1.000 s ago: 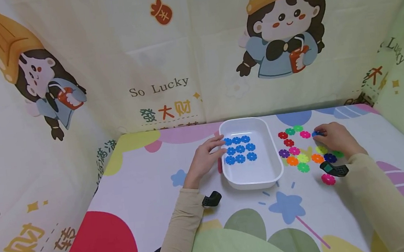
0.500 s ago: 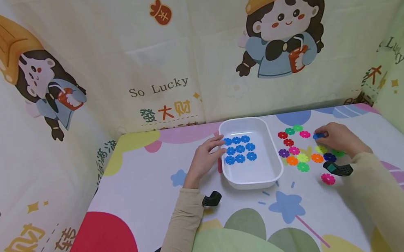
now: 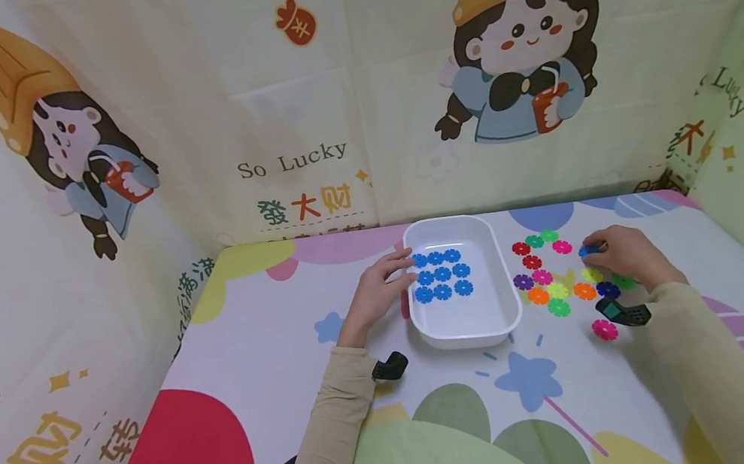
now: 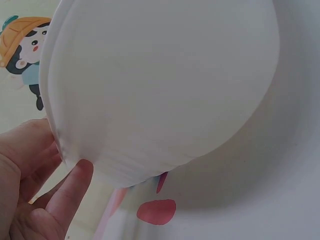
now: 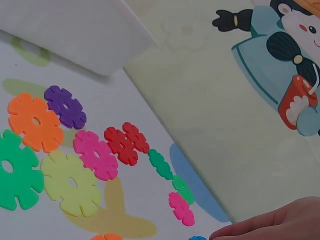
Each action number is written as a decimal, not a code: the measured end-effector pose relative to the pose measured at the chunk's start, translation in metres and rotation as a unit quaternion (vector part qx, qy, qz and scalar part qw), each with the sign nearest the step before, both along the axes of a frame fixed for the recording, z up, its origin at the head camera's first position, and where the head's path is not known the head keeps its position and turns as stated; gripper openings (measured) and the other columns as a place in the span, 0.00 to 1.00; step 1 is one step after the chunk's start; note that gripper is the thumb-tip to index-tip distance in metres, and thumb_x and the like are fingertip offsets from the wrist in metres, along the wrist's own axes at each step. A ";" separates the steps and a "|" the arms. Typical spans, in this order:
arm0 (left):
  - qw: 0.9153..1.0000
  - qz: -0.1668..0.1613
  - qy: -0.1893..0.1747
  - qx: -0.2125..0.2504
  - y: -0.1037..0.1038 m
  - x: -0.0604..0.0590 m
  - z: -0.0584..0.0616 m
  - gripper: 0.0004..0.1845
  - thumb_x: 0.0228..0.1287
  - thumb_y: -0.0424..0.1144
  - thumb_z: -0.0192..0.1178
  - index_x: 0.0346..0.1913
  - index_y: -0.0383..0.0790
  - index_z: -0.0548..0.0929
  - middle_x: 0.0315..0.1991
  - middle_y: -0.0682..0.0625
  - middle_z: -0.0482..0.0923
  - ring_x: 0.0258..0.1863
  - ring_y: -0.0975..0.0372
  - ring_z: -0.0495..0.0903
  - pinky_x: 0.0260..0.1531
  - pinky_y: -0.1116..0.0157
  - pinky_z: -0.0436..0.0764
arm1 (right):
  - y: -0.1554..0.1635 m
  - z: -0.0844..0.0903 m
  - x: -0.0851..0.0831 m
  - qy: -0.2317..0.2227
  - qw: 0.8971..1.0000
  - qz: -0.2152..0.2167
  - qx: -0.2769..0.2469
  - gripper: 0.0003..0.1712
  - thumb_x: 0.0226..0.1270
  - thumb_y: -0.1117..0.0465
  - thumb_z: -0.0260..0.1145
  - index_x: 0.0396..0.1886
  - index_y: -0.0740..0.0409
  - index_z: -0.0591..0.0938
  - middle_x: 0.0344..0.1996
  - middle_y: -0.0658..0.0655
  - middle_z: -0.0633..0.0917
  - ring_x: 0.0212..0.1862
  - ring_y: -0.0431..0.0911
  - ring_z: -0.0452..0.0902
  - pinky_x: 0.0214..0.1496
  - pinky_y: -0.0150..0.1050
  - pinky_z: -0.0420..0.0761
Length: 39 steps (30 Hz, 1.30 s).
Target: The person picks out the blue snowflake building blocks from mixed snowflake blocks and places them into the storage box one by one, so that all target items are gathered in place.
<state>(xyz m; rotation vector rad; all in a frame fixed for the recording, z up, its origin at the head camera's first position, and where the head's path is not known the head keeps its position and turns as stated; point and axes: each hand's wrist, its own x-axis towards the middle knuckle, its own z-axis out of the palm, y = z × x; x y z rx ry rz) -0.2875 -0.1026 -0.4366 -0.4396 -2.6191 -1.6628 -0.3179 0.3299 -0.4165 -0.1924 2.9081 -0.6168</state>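
Observation:
At the left side of a white plastic tray (image 3: 469,324), my left hand (image 3: 378,292) grips the rim; in the left wrist view the thumb (image 4: 75,195) lies against the outer wall. Inside the tray, blue snowflake discs (image 3: 441,274) lie flat in three rows of three. On the right, my right hand (image 3: 622,255) pinches another blue snowflake disc (image 3: 588,249) between thumb and fingers, close over the table. Only a sliver of that disc shows in the right wrist view. Near this hand lie a pink disc (image 3: 562,247) and a yellow one (image 3: 591,275).
Loose snowflake discs in several colours lie right of the tray, among them orange (image 3: 538,296), purple (image 5: 65,107) and red (image 5: 121,145). A lone pink disc (image 3: 605,330) lies nearer the front. A printed cloth (image 3: 400,108) hangs behind the table.
My right hand has drawn slightly right, with the blue snowflake disc between its fingers. The left hand and the tray have stayed in place.

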 end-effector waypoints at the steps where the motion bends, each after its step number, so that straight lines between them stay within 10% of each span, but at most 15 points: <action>1: 1.000 0.000 0.000 0.001 0.000 0.000 0.000 0.21 0.66 0.43 0.63 0.59 0.39 0.82 0.67 0.61 0.70 0.72 0.62 0.60 0.64 0.54 0.70 | 0.000 0.000 0.000 0.002 1.000 0.000 0.000 0.27 0.63 0.61 0.69 0.56 0.76 0.76 0.49 0.77 0.77 0.48 0.67 0.71 0.52 0.66 0.74; 15: 1.000 0.005 -0.004 0.004 0.001 0.001 0.000 0.20 0.66 0.43 0.64 0.59 0.39 0.82 0.67 0.62 0.70 0.72 0.61 0.60 0.64 0.53 0.70 | -0.014 0.008 0.003 0.043 0.999 -0.005 -0.010 0.25 0.65 0.61 0.67 0.56 0.73 0.76 0.49 0.75 0.75 0.48 0.67 0.71 0.49 0.63 0.77; 39: 1.000 0.000 0.000 0.011 0.000 0.001 -0.001 0.21 0.66 0.45 0.64 0.58 0.39 0.82 0.66 0.61 0.70 0.72 0.61 0.60 0.64 0.52 0.70 | -0.104 0.079 0.013 0.123 0.984 0.113 -0.061 0.26 0.56 0.60 0.75 0.55 0.63 0.81 0.44 0.62 0.80 0.43 0.54 0.75 0.36 0.43 0.86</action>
